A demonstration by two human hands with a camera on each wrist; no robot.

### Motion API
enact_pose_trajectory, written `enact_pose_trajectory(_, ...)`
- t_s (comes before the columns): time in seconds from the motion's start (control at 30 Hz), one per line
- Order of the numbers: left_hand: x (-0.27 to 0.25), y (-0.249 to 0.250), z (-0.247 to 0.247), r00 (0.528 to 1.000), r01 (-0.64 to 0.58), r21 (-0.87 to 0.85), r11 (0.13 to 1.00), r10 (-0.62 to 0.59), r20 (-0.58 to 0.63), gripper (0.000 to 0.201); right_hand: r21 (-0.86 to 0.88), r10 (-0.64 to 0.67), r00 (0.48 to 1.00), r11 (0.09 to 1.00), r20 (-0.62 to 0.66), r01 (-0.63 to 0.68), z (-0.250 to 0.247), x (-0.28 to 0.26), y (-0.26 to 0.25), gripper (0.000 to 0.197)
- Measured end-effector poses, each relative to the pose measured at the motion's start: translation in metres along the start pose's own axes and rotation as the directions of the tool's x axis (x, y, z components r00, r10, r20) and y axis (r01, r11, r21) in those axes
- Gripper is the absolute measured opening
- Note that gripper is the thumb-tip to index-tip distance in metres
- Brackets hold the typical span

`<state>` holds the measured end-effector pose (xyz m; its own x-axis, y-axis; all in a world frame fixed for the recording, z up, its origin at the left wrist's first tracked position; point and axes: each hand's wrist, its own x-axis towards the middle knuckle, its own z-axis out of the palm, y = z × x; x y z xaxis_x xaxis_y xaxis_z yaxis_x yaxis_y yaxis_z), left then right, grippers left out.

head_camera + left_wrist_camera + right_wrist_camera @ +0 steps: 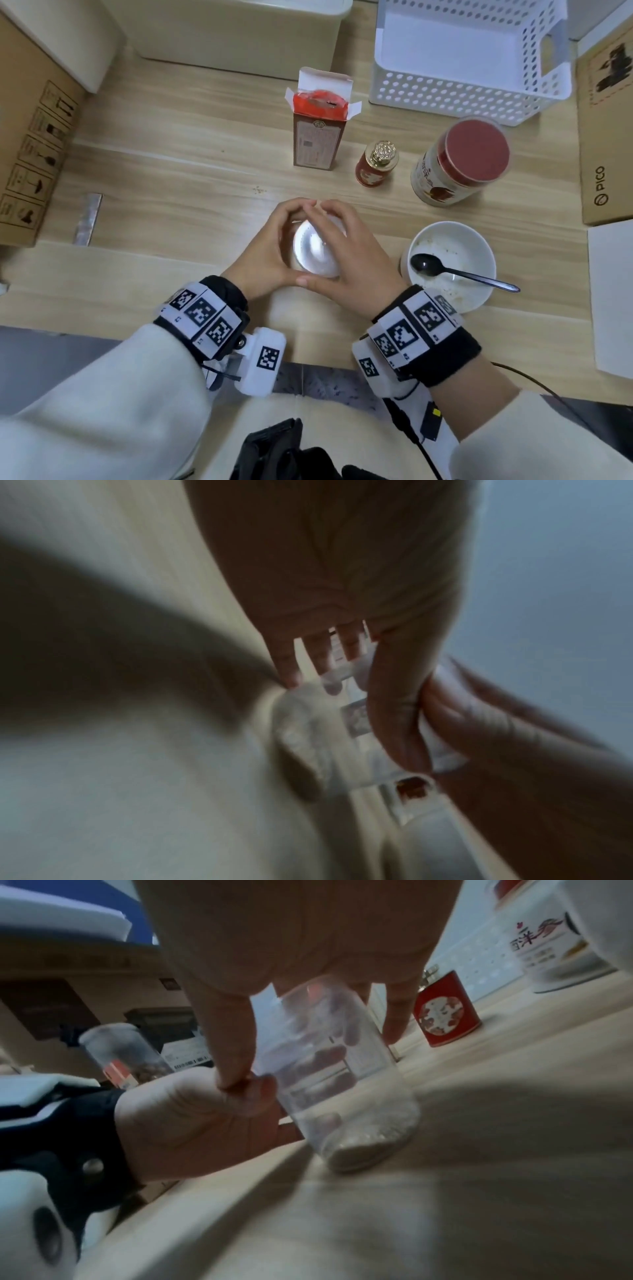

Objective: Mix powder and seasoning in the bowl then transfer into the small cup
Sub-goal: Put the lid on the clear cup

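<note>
A small clear plastic cup (313,251) stands on the wooden table in the head view, with pale powder at its bottom (363,1150). My left hand (270,243) and right hand (346,246) wrap around the cup from both sides, fingertips meeting at the far side and thumbs at the near side. The right wrist view shows the cup (335,1069) tilted slightly, with fingers visible through its wall. The white bowl (452,263) sits to the right with residue inside and a black spoon (459,272) resting in it. The left wrist view is blurred.
Behind the cup stand an open red-brown carton (317,133), a small red bottle with gold cap (376,164) and a large canister with red lid (459,161). A white perforated basket (462,54) sits at back right. Cardboard boxes (30,137) flank both sides.
</note>
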<state>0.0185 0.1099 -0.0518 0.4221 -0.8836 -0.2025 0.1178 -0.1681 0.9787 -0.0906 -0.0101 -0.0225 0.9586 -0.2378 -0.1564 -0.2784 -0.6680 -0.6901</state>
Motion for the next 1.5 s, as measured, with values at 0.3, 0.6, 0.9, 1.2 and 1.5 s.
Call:
enact_pose_trajectory(0.3,0.014,-0.002,0.006,0.992,0.066,0.102,0.993,-0.077,0.105,0.078,0.09,0.005,0.995,0.996,-0.097,0.004,-0.003,-0.006,0.009,0.084)
enact_pose_trajectory(0.6,0.016,-0.006,0.005,0.989,0.039,0.114,0.993,-0.055,0.139,0.075,-0.001,-0.032,0.998,0.999,-0.059,0.032,-0.003,-0.004,0.007,0.088)
enact_pose_trajectory(0.9,0.016,-0.006,0.006,0.986,0.045,0.116,0.992,-0.062,0.152,0.07,-0.026,-0.004,0.997,1.0,-0.074,0.002,0.001,-0.004,0.005,0.076)
enact_pose_trajectory(1.2,0.019,-0.012,0.004,0.983,0.09,0.153,0.984,-0.112,0.147,0.065,-0.246,-0.025,0.983,0.969,-0.184,-0.021,0.018,0.001,0.003,0.076)
enact_pose_trajectory(1.5,0.018,-0.009,0.002,0.984,0.062,0.192,0.979,-0.092,0.152,0.06,-0.106,-0.019,0.983,0.994,-0.182,0.0,0.016,0.002,0.006,0.075)
